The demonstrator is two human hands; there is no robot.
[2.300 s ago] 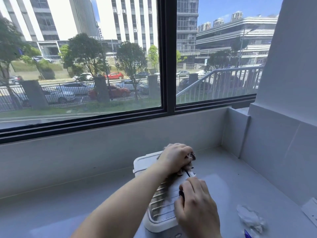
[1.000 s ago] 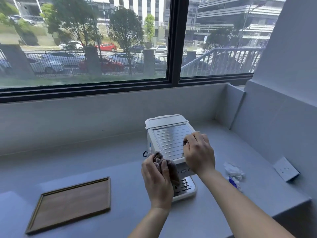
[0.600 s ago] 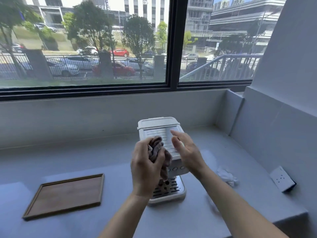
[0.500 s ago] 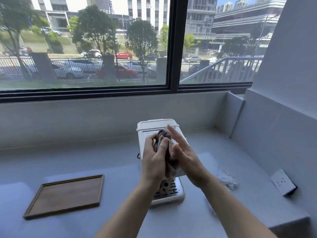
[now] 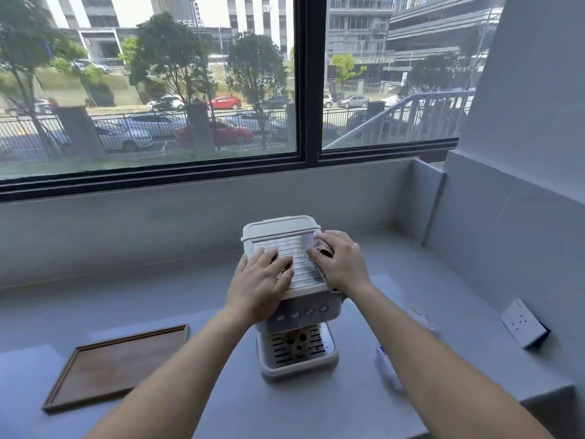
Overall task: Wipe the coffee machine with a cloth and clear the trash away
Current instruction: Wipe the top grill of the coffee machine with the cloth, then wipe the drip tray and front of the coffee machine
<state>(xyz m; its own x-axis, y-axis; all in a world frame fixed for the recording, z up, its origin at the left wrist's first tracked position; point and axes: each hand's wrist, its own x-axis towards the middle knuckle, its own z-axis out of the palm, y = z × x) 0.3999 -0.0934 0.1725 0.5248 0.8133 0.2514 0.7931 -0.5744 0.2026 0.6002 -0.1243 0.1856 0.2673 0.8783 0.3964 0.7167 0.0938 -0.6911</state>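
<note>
Pressed under the right hand (image 5: 343,264), a brownish cloth (image 5: 326,274) was held flat against the right side of the coffee machine's ribbed top, only its edges showing past the fingers and wrist. Left hand (image 5: 261,282) lay open and palm-down on the left part of the same top, holding nothing.

Grey counter (image 5: 158,299) ran beneath a wide window (image 5: 148,90). Wooden tray (image 5: 118,364) lay flat to the left, well apart from the machine. Cream coffee machine (image 5: 299,315) stood upright near the middle, drip grille facing the camera. Wall socket (image 5: 520,324) sat on the right wall. Crumpled trash (image 5: 424,318) lay on the counter right of the machine, partly hidden by the right forearm; a small white and blue item (image 5: 384,359) lay just nearer, too blurred to identify.
</note>
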